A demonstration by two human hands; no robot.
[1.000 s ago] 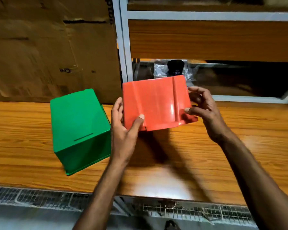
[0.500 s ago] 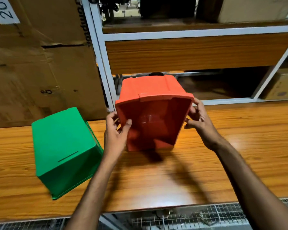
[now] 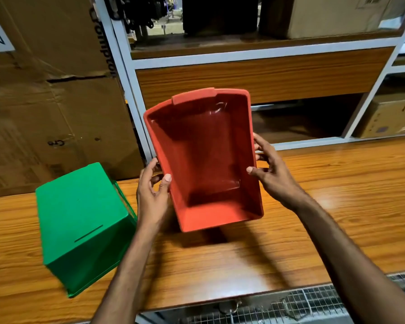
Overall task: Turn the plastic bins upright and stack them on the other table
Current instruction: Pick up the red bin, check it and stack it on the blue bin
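Note:
I hold a red plastic bin [image 3: 208, 160] in the air above the wooden table [image 3: 337, 206], its open mouth turned toward me so I see its empty inside. My left hand [image 3: 152, 195] grips its left wall, thumb over the rim. My right hand [image 3: 271, 174] grips its right wall, thumb inside. A green plastic bin [image 3: 82, 228] lies upside down on the table to the left, its bottom facing up, just beside my left wrist.
Behind the table stands a white-framed shelf rack [image 3: 255, 54] with wooden shelves and boxes. Large cardboard boxes [image 3: 45, 101] fill the back left. A wire mesh [image 3: 290, 305] runs below the table's near edge.
The red bin has been turned over in my hands, from bottom toward me to open mouth toward me, and lifted higher. The green bin has stayed in place.

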